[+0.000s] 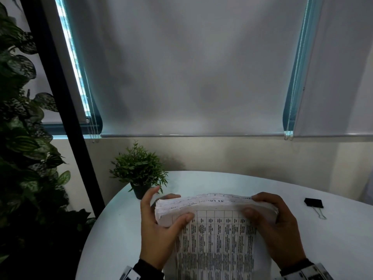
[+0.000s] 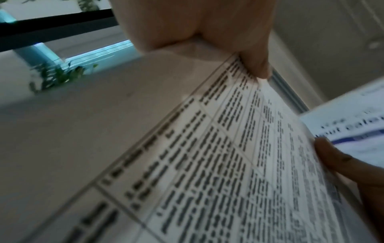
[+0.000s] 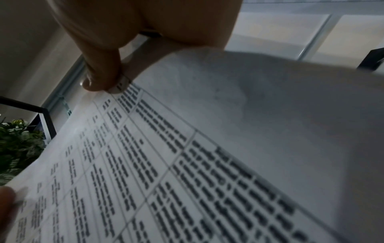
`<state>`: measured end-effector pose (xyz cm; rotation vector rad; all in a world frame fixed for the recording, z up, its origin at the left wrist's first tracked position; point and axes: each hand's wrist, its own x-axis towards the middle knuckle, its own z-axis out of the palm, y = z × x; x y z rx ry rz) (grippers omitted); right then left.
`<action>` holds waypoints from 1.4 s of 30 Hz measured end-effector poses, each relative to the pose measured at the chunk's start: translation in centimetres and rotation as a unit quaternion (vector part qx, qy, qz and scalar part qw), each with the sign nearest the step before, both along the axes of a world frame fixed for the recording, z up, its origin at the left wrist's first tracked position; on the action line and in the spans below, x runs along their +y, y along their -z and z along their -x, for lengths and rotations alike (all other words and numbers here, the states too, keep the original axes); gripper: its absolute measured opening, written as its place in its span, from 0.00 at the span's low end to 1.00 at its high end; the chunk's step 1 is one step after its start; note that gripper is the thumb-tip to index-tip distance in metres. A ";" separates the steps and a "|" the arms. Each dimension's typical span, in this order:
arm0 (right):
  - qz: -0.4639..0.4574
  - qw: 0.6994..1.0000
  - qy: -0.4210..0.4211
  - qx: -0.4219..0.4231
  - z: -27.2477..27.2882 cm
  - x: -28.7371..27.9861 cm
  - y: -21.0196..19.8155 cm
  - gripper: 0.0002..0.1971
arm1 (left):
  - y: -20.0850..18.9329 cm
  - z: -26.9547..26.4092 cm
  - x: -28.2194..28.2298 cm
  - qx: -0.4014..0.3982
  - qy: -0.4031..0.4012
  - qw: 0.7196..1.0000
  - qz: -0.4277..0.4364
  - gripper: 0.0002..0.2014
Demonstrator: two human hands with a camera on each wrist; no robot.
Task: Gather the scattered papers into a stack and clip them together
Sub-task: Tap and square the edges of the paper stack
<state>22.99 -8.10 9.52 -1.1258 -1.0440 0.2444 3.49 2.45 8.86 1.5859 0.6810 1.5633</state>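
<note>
A thick stack of printed papers (image 1: 216, 235) with a table on the top sheet stands tilted on the round white table (image 1: 333, 243), held between both hands. My left hand (image 1: 159, 225) grips its left top corner, thumb on the front sheet, fingers behind. My right hand (image 1: 270, 219) grips the right top corner the same way. The left wrist view shows the papers (image 2: 218, 164) under my thumb (image 2: 255, 65). The right wrist view shows the papers (image 3: 166, 164) pinched by my thumb (image 3: 101, 72). A black binder clip (image 1: 314, 205) lies on the table to the right of my right hand.
A small potted plant (image 1: 139, 170) stands at the table's far left edge, just behind my left hand. A tall leafy plant (image 1: 22, 138) and a black post (image 1: 66, 110) fill the left side. A wall with window blinds (image 1: 191, 67) rises behind the table.
</note>
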 end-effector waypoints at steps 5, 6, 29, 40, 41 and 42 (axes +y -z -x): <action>0.009 1.000 -0.005 0.006 0.1 -0.2 -0.2 0.23 | 0.2 0.3 0.3 0.013 0.086 0.994 0.066 0.34; 0.005 1.000 -0.004 0.010 0.2 -0.2 -0.2 0.23 | 0.4 0.4 0.4 0.011 0.097 0.992 0.074 0.34; 0.056 0.993 0.083 0.056 3.2 0.0 2.7 0.33 | 0.9 -0.2 -2.5 0.035 0.069 0.991 0.107 0.30; 0.072 0.994 0.047 0.074 1.2 1.0 2.4 0.25 | 1.2 -0.8 0.2 0.004 0.086 0.985 0.148 0.18; 0.065 0.994 0.043 0.081 1.1 0.9 2.3 0.25 | 1.0 -0.6 0.2 -0.001 0.089 0.985 0.150 0.18; 0.061 0.993 0.037 0.090 1.1 0.7 2.0 0.25 | 1.0 -0.3 0.2 -0.004 0.091 0.985 0.149 0.20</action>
